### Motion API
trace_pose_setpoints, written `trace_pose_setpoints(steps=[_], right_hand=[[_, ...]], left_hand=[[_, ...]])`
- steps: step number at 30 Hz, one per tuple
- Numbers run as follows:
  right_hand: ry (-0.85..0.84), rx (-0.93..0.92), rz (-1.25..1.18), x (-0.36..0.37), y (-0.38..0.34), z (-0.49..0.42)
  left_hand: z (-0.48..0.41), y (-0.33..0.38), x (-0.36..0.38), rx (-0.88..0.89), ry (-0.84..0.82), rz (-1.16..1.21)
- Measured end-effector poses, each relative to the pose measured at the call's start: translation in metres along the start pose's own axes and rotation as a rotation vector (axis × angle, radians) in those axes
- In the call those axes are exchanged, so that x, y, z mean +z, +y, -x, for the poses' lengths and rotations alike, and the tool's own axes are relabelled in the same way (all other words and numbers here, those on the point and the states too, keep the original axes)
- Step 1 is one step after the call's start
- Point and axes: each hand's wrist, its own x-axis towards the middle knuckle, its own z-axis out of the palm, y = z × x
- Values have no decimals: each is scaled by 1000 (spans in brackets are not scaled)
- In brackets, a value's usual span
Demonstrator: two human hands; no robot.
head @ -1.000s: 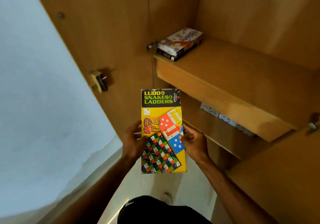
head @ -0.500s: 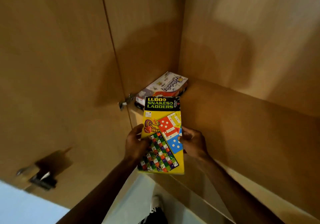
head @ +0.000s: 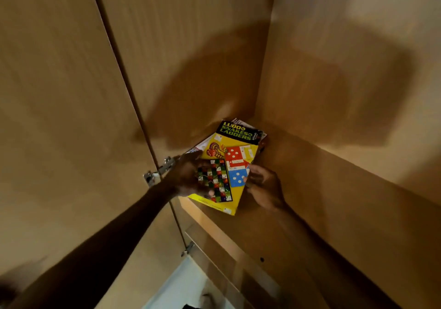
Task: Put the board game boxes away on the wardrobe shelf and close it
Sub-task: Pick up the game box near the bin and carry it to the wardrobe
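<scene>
The yellow Ludo Snakes and Ladders box (head: 235,158) lies over the white board game box (head: 199,147) in the back left corner of the wardrobe shelf (head: 310,201), and its near end juts past the shelf's front edge. My left hand (head: 191,177) grips the box's left side, thumb on the lid. My right hand (head: 262,187) holds its right edge. Only slivers of the white box show at the left and top of the yellow one.
The open wardrobe door (head: 59,117) stands at the left, with metal hinges (head: 157,171) beside my left hand. A second hinge (head: 188,249) sits lower. A lower wooden panel (head: 226,261) and pale floor (head: 186,289) show below.
Both hands have carried the yellow box forward and up onto the shelf, covering the white box. The view has tilted further up into the wardrobe.
</scene>
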Motion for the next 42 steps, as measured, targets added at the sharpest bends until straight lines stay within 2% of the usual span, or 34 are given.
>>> trace_pose_setpoints(steps=[2,5,8,12,14,17,24,34,38,40,42], right_hand=[[-48,-64,99,-2,6,15],[-165,-216,184,0,14,29],[-281,-329,278,7,22,34],[-323,-337,326,8,24,27],[-355,-364,356,8,20,21],[-374,-345,420,13,15,11],[-429,-344,482,29,7,-4],[-472,-313,452,31,4,-12],[-360,-342,359,25,8,1],[-309,-360,266,21,16,15],[-312,-296,193,17,26,34]], left_hand=[[6,-10,11,-73,148,-138],[19,-10,24,-156,357,-220],[29,-4,33,-173,438,-194],[36,-8,38,-161,429,-125],[40,-12,42,-110,338,-100],[38,-13,49,-143,214,-78],[12,-28,56,-187,291,-69],[12,-33,63,-224,270,106],[33,-8,77,-330,421,192],[56,6,93,-416,496,307],[83,17,114,-480,522,444]])
